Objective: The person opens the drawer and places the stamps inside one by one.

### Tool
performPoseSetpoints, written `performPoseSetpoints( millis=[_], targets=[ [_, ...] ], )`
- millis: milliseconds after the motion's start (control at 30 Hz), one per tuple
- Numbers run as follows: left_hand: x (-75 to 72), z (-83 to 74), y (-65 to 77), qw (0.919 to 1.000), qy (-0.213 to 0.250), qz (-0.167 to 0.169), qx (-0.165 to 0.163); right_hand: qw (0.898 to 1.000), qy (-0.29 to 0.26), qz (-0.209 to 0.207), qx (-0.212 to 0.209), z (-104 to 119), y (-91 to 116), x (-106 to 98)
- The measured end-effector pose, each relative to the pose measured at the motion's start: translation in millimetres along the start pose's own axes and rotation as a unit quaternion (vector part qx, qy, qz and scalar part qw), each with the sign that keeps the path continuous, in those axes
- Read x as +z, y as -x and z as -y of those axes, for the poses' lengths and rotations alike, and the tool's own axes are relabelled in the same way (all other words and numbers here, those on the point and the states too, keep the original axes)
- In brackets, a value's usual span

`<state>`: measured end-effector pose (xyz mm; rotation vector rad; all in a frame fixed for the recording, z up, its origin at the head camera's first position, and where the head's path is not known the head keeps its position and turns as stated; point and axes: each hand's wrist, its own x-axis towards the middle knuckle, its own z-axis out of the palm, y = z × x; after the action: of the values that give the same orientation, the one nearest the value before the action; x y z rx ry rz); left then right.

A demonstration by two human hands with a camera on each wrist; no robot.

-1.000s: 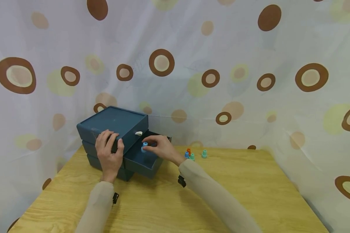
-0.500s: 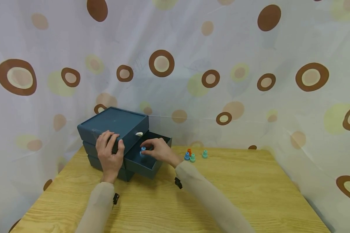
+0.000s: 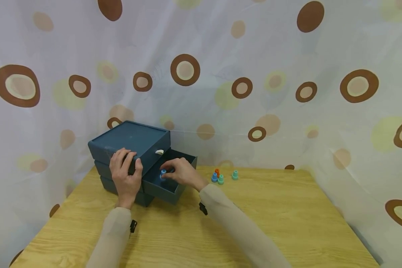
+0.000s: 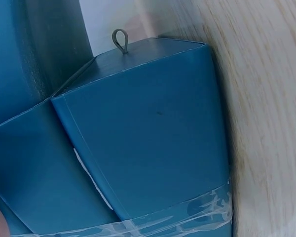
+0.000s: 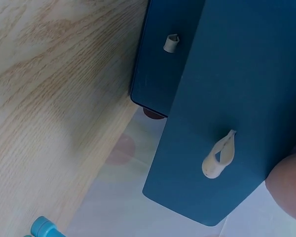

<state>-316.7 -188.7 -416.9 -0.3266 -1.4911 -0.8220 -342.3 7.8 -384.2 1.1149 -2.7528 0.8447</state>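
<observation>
A dark blue stack of drawers (image 3: 130, 137) stands at the table's left, its middle drawer (image 3: 160, 191) pulled out. My left hand (image 3: 125, 180) rests against the stack's near side, fingers up by the top edge and thumb near the front corner. Inside the open drawer my right hand (image 3: 182, 173) holds a small blue stepped plastic cone (image 3: 163, 172) between thumb and fingers. The cone is low, but whether it touches the drawer floor I cannot tell. In the right wrist view the drawer's front (image 5: 202, 108) carries a pale loop pull (image 5: 221, 155).
To the right of the drawer stand another blue cone (image 3: 214, 178), an orange cone (image 3: 217, 172), a green cone (image 3: 220, 180) and a second green cone (image 3: 235, 175). They sit on the wooden table (image 3: 254, 216). A patterned curtain (image 3: 201, 104) hangs behind.
My right hand has lowered the blue cone deeper into the drawer and slightly left. Over the last half second it has barely moved. My left hand stays on the stack.
</observation>
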Motion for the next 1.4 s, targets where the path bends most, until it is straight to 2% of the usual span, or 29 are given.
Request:
performPoseSetpoints(
  millis=[200, 500, 733, 1033, 1267, 1400],
  targets=[
    [-0.3, 0.6, 1.5, 1.0000, 0.000, -0.001, -0.002, 1.000, 0.004, 0.014, 0.015, 2, -1, 1],
    [-0.1, 0.2, 2.0, 1.0000, 0.006, -0.001, 0.002, 1.000, 0.011, -0.010, -0.002, 0, 1, 1],
    [-0.9, -0.5, 3.0, 1.0000, 0.006, 0.001, 0.000, 0.997, -0.039, -0.058, -0.045, -7, 6, 4],
    [-1.5, -0.2, 3.1, 0.9999, 0.011, 0.004, 0.000, 0.988, -0.069, -0.110, -0.083, -11, 15, 1],
    [-0.2, -0.2, 0.6, 0.9999, 0.008, 0.006, -0.005, 0.980, -0.115, -0.147, -0.063, -20, 21, -11],
    [-0.5, 0.1, 0.6, 0.9999, 0.008, 0.007, -0.009, 0.973, -0.150, -0.170, -0.051, -31, 26, -14]
  ],
)
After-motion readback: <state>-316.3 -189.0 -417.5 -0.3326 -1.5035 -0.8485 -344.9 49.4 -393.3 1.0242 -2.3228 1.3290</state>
